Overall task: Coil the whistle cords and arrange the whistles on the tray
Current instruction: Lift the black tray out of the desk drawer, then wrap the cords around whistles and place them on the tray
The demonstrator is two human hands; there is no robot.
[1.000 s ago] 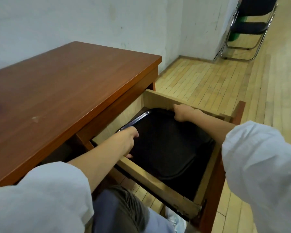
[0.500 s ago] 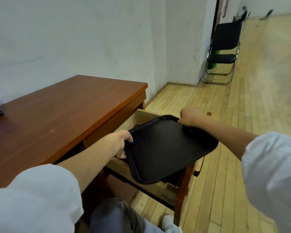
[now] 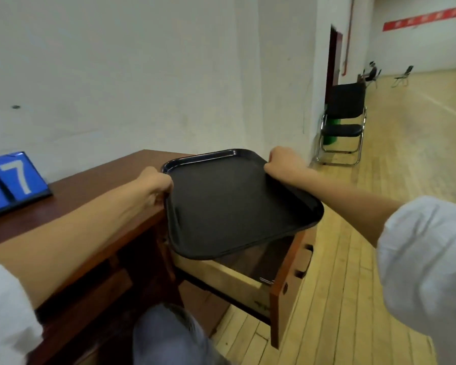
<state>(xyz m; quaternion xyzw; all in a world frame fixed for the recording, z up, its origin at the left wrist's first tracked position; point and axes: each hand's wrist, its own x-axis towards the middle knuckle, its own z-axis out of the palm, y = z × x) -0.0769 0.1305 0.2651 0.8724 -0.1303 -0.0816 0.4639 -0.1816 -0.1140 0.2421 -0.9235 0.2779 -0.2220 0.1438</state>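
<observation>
A black rectangular tray (image 3: 237, 206) hangs in the air above the open drawer, about level with the desk top and tilted slightly toward me. My left hand (image 3: 157, 184) grips its left rim. My right hand (image 3: 283, 160) grips the far right rim. Nothing lies on the tray. No whistles or cords are in view.
The brown wooden desk (image 3: 95, 196) stands on the left with its drawer (image 3: 248, 283) pulled out below the tray. A blue score flip board (image 3: 13, 180) sits on the desk at far left. A black folding chair (image 3: 342, 122) stands by the wall on the wooden floor.
Both hands have lifted the tray out of the drawer and up to desk-top height. The view has risen and the blue score board has come into sight.
</observation>
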